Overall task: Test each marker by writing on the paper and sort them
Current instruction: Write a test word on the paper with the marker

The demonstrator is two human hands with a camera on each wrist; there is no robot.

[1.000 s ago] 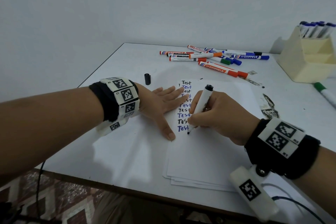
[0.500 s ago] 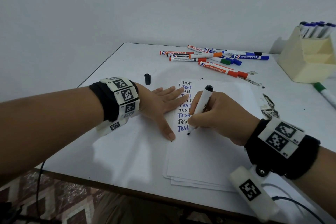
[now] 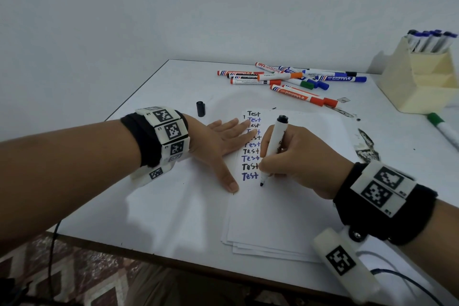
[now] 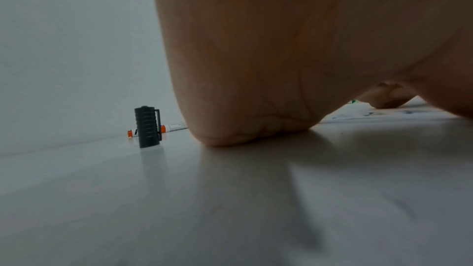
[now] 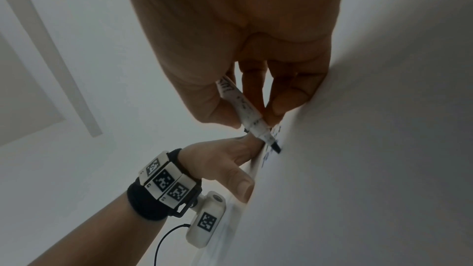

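My right hand grips a white marker with a black tip in a writing hold. Its nib rests on the paper stack, just below a column of the word "Test" written in black and blue. In the right wrist view the same marker is pinched between thumb and fingers, nib at the sheet. My left hand lies flat, fingers straight, pressing the left edge of the paper. The marker's black cap stands upright on the table behind my left hand, also seen as the cap in the left wrist view.
A pile of capped markers in orange, blue, green and black lies at the back of the white table. A cream holder at the right holds several blue-capped markers. A green-capped marker lies beside it. Ink smudges mark the table.
The marker's nib has shifted slightly down and right under the last "Test" line. My left hand has stayed flat on the paper.
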